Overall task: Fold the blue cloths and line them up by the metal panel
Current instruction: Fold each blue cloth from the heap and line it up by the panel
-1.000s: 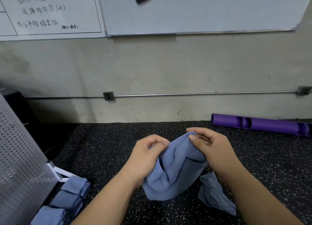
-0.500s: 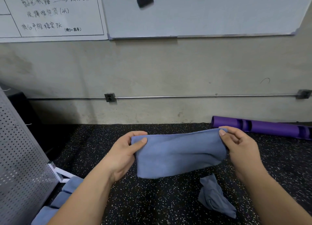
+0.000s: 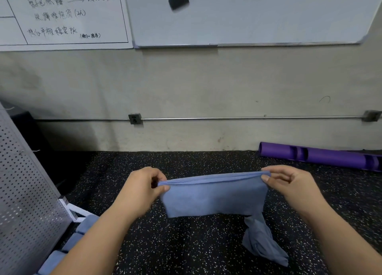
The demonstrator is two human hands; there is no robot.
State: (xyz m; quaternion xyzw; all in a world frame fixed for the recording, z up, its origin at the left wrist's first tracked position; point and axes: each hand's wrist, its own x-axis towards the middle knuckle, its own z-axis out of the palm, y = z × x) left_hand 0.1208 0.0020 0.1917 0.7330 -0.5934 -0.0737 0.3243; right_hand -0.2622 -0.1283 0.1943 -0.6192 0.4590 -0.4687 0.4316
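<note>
Above the speckled floor (image 3: pixel 186 243), left hand (image 3: pixel 142 187) and right hand (image 3: pixel 289 184) (forearms outstretched) each pinching the blue cloth (image 3: pixel 213 196) taut.

Cloth (image 3: pixel 213 198) blue, tube (image 3: pixel 330 157) purple — floor (image 3: pixel 186 243) black, white-flecked; panel (image 3: pixel 24 192) seemingly grey.

The speckled floor (image 3: pixel 186 243) bears a crumpled cloth (image 3: pixel 262 243), folded cloths (image 3: pixel 72 241) and a purple tube (image 3: pixel 322 157).

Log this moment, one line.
left hand: pinches doubled blue fabric cloth | right hand: pinches other end | crumpled blue cloth: on speckled black floor
</note>
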